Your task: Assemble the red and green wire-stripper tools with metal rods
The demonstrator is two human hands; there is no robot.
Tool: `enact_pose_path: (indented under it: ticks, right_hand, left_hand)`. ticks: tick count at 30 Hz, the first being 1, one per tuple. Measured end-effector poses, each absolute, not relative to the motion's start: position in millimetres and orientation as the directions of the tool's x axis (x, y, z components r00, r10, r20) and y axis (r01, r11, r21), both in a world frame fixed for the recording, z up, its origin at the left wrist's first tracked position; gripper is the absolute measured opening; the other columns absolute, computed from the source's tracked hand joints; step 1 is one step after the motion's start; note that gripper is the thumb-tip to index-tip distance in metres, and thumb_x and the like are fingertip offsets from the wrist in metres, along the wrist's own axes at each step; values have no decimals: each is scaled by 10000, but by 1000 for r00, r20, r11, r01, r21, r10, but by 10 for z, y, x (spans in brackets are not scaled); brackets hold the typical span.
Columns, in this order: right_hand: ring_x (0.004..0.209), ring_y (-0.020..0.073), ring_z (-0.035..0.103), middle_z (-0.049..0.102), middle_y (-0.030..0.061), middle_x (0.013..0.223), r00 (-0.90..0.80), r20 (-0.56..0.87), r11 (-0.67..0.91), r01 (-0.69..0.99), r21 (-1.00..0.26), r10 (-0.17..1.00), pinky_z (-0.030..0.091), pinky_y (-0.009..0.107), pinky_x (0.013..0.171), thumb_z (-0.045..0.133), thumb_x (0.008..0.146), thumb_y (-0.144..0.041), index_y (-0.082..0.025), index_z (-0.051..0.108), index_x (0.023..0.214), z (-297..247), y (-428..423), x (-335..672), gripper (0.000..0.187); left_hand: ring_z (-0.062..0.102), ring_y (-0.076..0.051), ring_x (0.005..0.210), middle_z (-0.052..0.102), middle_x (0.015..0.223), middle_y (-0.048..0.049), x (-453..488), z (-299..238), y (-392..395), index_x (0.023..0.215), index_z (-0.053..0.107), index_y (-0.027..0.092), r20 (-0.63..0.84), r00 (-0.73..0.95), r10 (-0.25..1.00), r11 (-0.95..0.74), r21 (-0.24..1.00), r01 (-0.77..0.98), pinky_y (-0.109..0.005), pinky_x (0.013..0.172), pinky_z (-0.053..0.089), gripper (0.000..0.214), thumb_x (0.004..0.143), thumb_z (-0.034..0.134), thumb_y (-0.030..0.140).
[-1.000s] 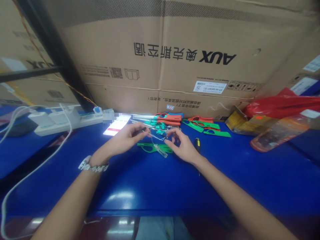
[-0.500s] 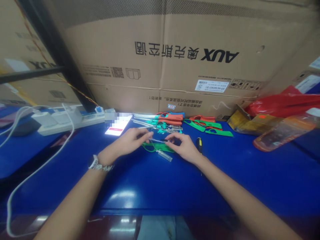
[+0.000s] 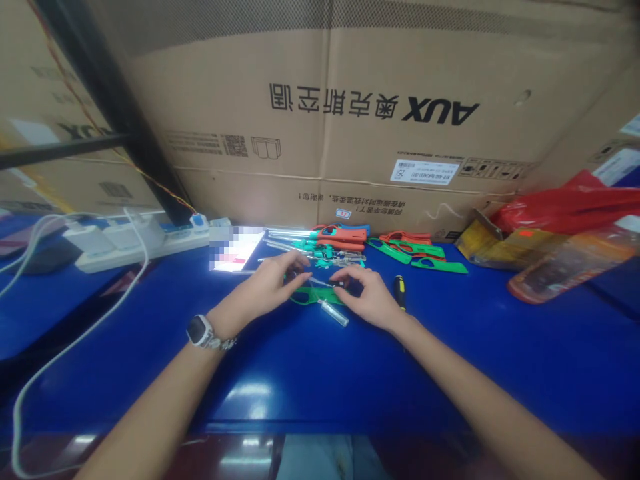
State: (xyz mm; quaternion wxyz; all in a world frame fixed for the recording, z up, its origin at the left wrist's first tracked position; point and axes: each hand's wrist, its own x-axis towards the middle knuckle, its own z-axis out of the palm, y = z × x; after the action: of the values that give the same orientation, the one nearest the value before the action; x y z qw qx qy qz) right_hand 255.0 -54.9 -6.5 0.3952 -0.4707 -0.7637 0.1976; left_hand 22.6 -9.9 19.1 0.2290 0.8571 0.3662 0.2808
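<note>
While pinching fine work between both hands, hovering just over the middle of the worktop [image 3: 300,380]. Gripping with the right hand [image 3: 373,297], thumb against fingertips, on a small dark piece [image 3: 341,284], too tiny to make out fully. Over to the left hand [image 3: 270,283]: apparently grasping one end of a thin white wire [image 3: 325,283] between thumb and curled fingers, though partly hidden by the knuckles. Running across from grip to grip, right above a green handle shell [image 3: 327,293]. And just below, look, a clear tube [image 3: 334,313], tilted in front of the shell; cannot tell whether hanging or resting.

Delicate stuff, so pinch close to the ends and leave a touch of slack. Brace the wrists low for steadiness. Best to move one hand at a time, avoiding any tug on the wire. Mind the tube too, and guide it clear of the shell to prevent snagging.

Looking beyond the fingertips now: a pile of orange-handled lighters [image 3: 345,236], metal rods pointing left. Farther right, more green and orange shells [image 3: 440,267]. Beside the right wrist, a yellow-and-black screwdriver [image 3: 399,291], handy yet near enough to knock, so watch that elbow.
</note>
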Motion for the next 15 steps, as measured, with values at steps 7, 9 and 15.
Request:
enact_pose_path:
  ticks: [7,9,15]
  right_hand:
    - [1067,273,570,672,63,1079,-232,563,545,684,-486,793,369,449,916,665,856,-303,-241,641,1043,45,-634,2356,198]
    - [974,244,588,688,42,977,-207,564,532,679,-506,799,370,427,901,643,896,-378,-230,642,919,56,-617,2240,150]
    - [820,200,588,705,9,812,-147,482,472,569,-673,864,413,352,790,570,954,-335,-224,656,810,24,-507,2108,201]
  left_hand:
    - [636,-193,851,663,1046,-69,274,180,-185,1262,476,208,310,609,730,-654,575,491,-318,747,495,365,903,537,232]
    - [635,-186,799,665,1033,-62,296,198,-235,1354,390,218,280,614,738,-639,581,503,-295,684,479,506,871,538,193]
    - [629,-192,784,658,990,-61,353,188,-307,1333,368,213,244,636,732,-634,585,506,-290,668,470,531,828,515,138]
